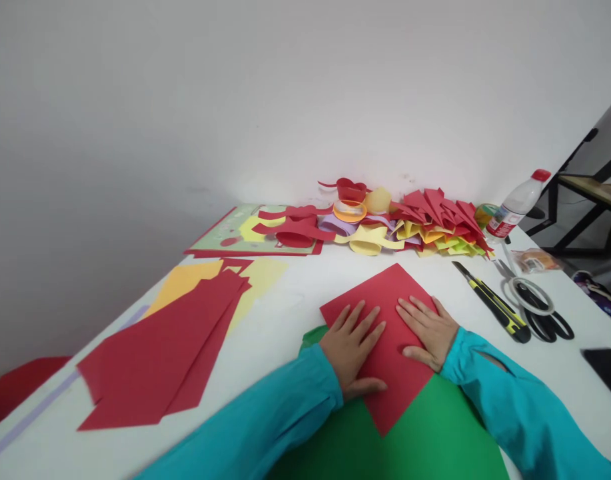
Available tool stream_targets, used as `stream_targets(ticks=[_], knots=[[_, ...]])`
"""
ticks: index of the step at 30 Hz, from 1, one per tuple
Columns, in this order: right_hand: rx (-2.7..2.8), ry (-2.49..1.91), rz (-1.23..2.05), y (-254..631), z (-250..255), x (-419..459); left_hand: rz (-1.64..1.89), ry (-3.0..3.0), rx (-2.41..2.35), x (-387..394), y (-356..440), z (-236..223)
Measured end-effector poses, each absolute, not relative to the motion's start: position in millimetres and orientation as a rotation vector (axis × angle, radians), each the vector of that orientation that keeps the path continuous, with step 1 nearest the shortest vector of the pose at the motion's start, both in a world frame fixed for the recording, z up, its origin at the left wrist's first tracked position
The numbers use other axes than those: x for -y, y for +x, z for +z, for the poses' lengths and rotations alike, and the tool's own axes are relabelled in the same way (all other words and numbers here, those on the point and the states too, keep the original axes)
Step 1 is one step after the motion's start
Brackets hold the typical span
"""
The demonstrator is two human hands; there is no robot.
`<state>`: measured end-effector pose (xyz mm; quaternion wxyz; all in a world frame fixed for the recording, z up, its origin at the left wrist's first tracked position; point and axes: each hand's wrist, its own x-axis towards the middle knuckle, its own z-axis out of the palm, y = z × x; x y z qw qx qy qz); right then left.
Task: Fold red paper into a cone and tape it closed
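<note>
A red square of paper lies turned like a diamond in front of me, its near part over a large green sheet. My left hand rests flat on its left side with the fingers spread. On its right side lies my right hand, also flat with fingers stretched out and the thumb apart. Neither hand grips anything; both press on the red paper. The palms hide parts of its left and right edges.
Red paper sheets overlap on the left. Cut paper shapes and folded red pieces line the wall. A plastic bottle, a utility knife, a tape roll and black-handled scissors are at the right.
</note>
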<state>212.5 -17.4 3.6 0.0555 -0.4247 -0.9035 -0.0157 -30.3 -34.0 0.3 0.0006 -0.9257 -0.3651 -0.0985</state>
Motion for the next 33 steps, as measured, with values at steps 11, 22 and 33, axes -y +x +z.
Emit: stream_targets(ticks=[11, 22, 33], knots=[[2.647, -1.003, -0.053, 220.2, 37.5, 33.3, -0.566, -2.922, 1.019, 56.8, -34.4, 0.3], [2.787, -0.962, 0.257, 214.1, 30.9, 55.9, -1.124, -2.606, 0.801, 47.3, -29.5, -18.4], [2.800, -0.917, 0.384, 219.7, 38.1, 54.1, -1.030, -2.683, 0.708, 53.2, -32.3, -2.1]])
